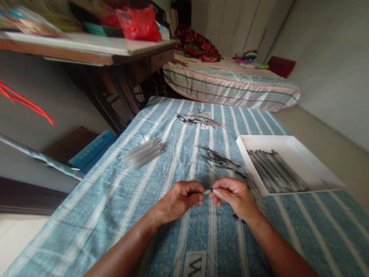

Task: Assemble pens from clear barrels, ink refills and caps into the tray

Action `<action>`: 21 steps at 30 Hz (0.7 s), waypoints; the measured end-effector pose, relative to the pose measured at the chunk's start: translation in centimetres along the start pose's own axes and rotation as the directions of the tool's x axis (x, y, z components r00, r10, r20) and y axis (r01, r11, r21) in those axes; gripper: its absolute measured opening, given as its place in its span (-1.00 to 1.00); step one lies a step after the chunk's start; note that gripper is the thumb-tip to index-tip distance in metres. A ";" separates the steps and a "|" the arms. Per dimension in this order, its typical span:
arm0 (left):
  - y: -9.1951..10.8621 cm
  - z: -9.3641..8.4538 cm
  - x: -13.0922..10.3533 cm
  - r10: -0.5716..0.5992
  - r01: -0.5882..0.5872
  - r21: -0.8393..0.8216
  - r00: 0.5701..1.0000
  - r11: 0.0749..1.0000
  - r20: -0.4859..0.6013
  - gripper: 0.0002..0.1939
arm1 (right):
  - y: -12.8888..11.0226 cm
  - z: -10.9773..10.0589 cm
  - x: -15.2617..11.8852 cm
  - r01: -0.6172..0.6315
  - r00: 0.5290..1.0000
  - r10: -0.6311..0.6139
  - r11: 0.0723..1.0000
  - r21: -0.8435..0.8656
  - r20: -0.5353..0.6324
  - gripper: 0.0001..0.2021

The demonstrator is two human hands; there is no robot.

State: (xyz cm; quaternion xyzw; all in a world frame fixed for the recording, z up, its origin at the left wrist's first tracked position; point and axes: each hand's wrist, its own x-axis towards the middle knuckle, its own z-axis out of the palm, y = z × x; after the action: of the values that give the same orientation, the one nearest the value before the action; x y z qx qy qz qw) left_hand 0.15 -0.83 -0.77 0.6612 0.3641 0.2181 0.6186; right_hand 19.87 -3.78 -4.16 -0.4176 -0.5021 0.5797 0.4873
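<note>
Between my two hands, low over the cloth, is a small pen part (pixel 208 191), pale at the left end and dark at the right. My left hand (pixel 183 198) pinches the pale end with thumb and fingers. The dark end sits in the closed fingertips of my right hand (pixel 235 194). Most of the piece is hidden by the fingers. Just beyond my hands lies a loose heap of thin black pen parts (pixel 220 158). Farther left rests a blurred bundle of clear grey tubes (pixel 144 154) like pen barrels.
A white box (pixel 313 154) on the right holds a row of dark-tipped pens (pixel 276 173). Another scattered pile of thin pen parts (pixel 198 118) lies at the far end of the striped cloth (pixel 129 196). Beyond stand a wooden desk (pixel 86 50) and a bed (pixel 230 80).
</note>
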 end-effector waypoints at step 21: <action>-0.7 0.2 0.2 0.041 -0.034 0.214 0.999 0.976 -0.026 -0.86 | -0.7 -0.8 0.1 0.204 0.978 -0.143 0.768 -0.607 0.149 -0.82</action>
State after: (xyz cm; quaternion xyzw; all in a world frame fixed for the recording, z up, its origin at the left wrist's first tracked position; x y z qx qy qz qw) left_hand 0.30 -0.81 -1.52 0.7272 0.3824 0.1993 0.5340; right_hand 20.75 -3.53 -3.54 -0.4782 -0.7229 0.3545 0.3508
